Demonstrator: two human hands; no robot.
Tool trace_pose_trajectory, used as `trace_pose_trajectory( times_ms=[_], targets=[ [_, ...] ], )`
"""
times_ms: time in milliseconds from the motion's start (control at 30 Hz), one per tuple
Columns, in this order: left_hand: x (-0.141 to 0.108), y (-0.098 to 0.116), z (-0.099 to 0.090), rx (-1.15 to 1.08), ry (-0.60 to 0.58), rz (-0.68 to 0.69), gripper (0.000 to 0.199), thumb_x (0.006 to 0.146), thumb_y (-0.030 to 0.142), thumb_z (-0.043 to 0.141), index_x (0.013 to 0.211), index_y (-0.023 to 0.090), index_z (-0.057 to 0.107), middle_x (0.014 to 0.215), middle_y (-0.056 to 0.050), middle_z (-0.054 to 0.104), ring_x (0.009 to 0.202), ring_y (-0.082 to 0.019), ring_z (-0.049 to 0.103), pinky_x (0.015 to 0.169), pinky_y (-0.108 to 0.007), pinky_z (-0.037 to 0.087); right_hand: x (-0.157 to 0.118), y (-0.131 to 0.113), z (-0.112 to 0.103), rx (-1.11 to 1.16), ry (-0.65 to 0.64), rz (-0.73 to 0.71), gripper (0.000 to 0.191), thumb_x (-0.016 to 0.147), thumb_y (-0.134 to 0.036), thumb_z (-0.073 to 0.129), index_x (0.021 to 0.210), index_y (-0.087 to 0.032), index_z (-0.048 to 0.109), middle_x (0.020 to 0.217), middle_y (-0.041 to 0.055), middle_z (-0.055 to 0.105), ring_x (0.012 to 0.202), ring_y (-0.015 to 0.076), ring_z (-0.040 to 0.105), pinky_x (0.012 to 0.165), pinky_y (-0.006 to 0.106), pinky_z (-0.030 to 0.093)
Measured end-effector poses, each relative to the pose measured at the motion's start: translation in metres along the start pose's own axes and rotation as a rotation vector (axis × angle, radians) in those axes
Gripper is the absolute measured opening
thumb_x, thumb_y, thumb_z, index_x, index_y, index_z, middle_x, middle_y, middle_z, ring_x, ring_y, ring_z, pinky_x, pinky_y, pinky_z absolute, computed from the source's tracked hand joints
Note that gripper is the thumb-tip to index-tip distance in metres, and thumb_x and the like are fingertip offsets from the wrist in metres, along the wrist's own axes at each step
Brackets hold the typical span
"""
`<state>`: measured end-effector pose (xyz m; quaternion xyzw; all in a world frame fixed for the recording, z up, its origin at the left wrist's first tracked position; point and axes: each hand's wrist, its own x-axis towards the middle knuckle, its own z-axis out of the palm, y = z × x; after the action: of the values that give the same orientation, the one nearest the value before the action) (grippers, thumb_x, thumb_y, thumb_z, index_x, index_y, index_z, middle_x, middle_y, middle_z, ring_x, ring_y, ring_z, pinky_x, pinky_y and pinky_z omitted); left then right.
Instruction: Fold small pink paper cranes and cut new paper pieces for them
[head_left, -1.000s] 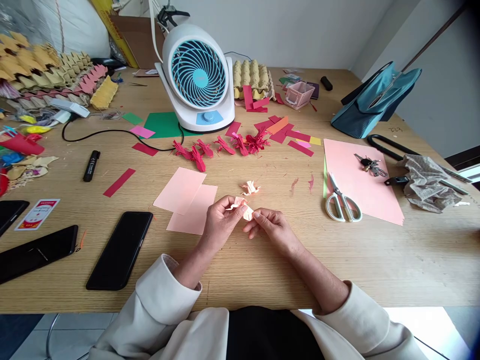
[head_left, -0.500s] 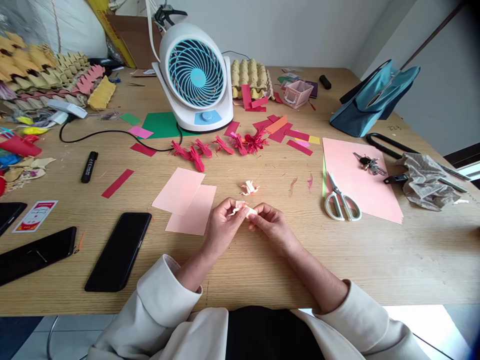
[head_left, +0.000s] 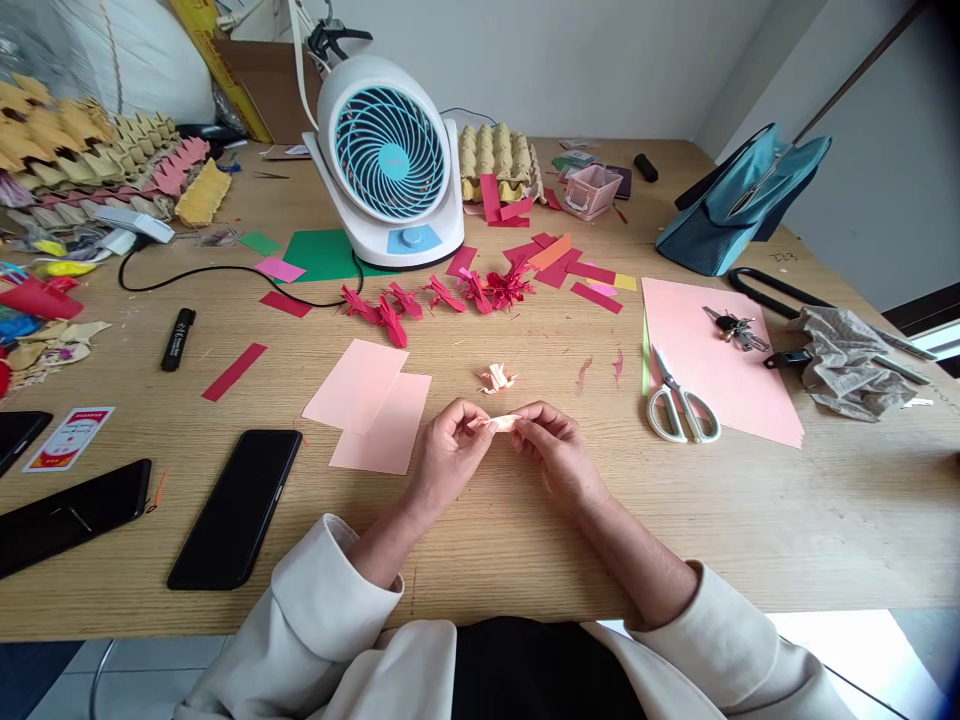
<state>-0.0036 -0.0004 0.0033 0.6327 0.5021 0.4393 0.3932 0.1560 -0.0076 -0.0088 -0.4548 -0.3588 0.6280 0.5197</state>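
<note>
Between my hands, above the near middle of the table, is a small twisted piece of pale pink paper (head_left: 504,424). My left hand (head_left: 452,445) pinches its left end between thumb and fingers. The right end is pinched by my right hand (head_left: 556,450). Just beyond my fingers a crumpled pale pink paper piece (head_left: 496,378) lies on the wood. Two pale pink paper sheets (head_left: 382,425) overlap to the left of my left hand. Farther back, several twisted red paper pieces (head_left: 442,293) lie in a row.
White-handled scissors (head_left: 682,405) and keys (head_left: 739,330) rest on a larger pink sheet (head_left: 750,400) at right. A fan (head_left: 394,160) stands at the back. Phones (head_left: 235,510), a black marker (head_left: 178,340) and red strips (head_left: 234,372) lie left. A blue bag (head_left: 739,205) is back right.
The paper between my fingers now stretches more level, with its loose ends hidden in my grip. My right hand has shifted slightly to the right.
</note>
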Motion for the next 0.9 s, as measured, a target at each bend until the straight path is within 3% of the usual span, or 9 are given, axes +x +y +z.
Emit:
trace_pose_trajectory(
  times_ms=[400, 633, 900],
  targets=[
    [-0.002, 0.006, 0.001, 0.115, -0.023, 0.152, 0.007, 0.085, 0.014, 0.055, 0.084, 0.019, 0.060, 0.076, 0.002, 0.063, 0.067, -0.011, 0.056, 0.068, -0.021, 0.044, -0.001, -0.001, 0.001, 0.029, 0.002, -0.014, 0.016, 0.076, -0.030, 0.073, 0.076, -0.021, 0.061, 0.064, -0.0044, 0.055, 0.055, 0.0084, 0.047, 0.056, 0.022, 0.036],
    [-0.002, 0.001, -0.001, 0.212, -0.032, 0.290, 0.014, 0.085, 0.008, 0.051, 0.087, 0.020, 0.060, 0.080, 0.000, 0.063, 0.073, -0.012, 0.056, 0.070, -0.023, 0.044, -0.002, -0.004, 0.001, 0.141, -0.021, 0.087, 0.019, 0.071, -0.032, 0.077, 0.074, -0.020, 0.063, 0.065, -0.0030, 0.061, 0.058, 0.0096, 0.053, 0.058, 0.023, 0.042],
    [-0.001, -0.004, -0.007, 0.327, -0.012, 0.416, 0.016, 0.090, 0.009, 0.049, 0.093, 0.021, 0.059, 0.083, -0.001, 0.061, 0.078, -0.014, 0.056, 0.074, -0.026, 0.045, -0.001, -0.008, -0.003, 0.231, -0.110, 0.214, 0.029, 0.077, -0.043, 0.077, 0.092, -0.019, 0.070, 0.081, 0.0021, 0.069, 0.071, 0.0122, 0.064, 0.074, 0.028, 0.054]
  ],
)
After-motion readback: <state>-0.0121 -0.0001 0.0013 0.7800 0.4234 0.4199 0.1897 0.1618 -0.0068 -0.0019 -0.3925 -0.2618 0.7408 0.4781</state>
